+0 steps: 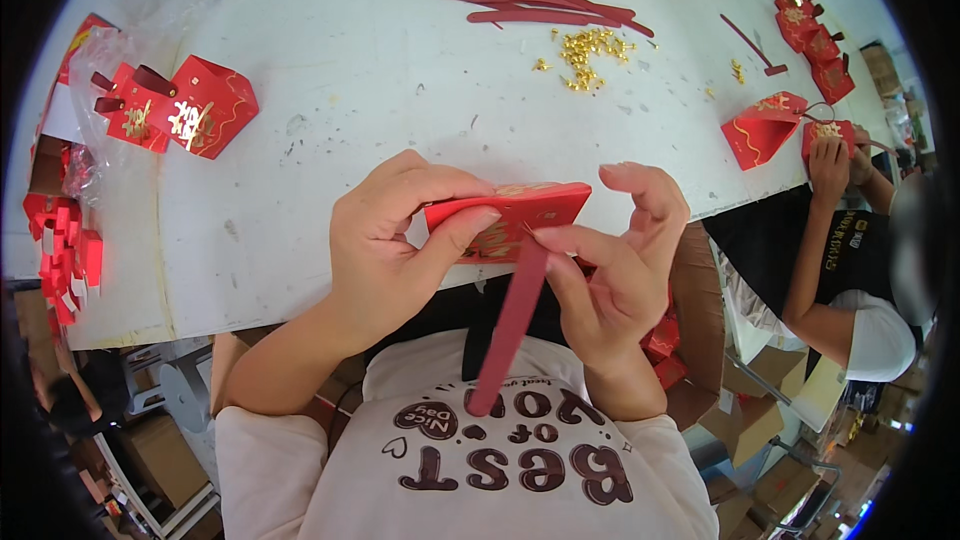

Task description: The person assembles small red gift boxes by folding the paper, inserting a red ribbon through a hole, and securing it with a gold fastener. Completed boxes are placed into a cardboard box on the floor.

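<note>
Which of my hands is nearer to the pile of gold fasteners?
Right. Your right hand is almost directly below the gold fasteners in the picture; your left hand is farther, lower left.

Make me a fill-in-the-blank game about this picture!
The left hand holds a box coloured ____ and gold.
The right hand pinches exactly ____ dark-red strap.
Small shiny pieces heaped on the table are coloured ____.
From these hands, the stacked straps lie ____ away than that heap.

Missing words: red; one; gold; farther.

Fisheye view from the head, downward, close above both hands [376,227] [617,288]
</note>
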`<state>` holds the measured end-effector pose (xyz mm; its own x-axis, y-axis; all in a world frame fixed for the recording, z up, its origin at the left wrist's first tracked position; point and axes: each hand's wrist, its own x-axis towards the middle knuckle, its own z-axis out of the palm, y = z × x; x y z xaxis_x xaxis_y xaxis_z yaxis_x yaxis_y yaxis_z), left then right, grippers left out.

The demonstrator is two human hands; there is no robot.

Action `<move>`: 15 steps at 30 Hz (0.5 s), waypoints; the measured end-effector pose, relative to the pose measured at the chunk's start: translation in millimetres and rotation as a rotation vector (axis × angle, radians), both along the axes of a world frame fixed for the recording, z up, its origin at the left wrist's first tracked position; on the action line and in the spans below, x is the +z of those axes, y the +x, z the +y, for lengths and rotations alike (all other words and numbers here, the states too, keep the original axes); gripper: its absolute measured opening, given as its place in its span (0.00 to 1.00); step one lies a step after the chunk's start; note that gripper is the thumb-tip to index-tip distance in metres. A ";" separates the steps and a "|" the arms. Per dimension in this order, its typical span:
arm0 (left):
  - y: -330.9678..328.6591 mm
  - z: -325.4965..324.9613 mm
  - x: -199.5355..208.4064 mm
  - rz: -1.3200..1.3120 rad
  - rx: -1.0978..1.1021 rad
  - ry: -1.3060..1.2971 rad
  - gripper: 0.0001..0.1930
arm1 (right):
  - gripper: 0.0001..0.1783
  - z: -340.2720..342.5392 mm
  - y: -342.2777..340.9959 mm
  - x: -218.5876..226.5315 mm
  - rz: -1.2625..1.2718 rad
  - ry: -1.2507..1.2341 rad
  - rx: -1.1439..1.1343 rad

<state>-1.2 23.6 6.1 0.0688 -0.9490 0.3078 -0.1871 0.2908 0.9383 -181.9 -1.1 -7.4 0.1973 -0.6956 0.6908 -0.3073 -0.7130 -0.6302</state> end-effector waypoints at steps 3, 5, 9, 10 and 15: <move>-5.9 0.5 0.8 0.069 0.003 0.008 0.07 | 0.13 -1.2 8.0 1.4 0.060 -0.027 -0.068; -5.7 -0.7 -3.3 0.022 0.000 -0.058 0.08 | 0.13 1.3 10.9 1.0 0.055 -0.037 -0.104; -0.7 2.8 -5.1 -0.058 -0.078 -0.093 0.06 | 0.12 8.2 13.6 3.5 0.091 -0.033 -0.140; -1.6 2.2 -7.9 -0.076 -0.066 -0.142 0.06 | 0.12 10.3 14.4 3.9 0.102 -0.038 -0.160; -6.8 2.3 -9.3 -0.072 -0.001 -0.210 0.10 | 0.11 19.0 20.4 0.6 0.140 -0.109 -0.257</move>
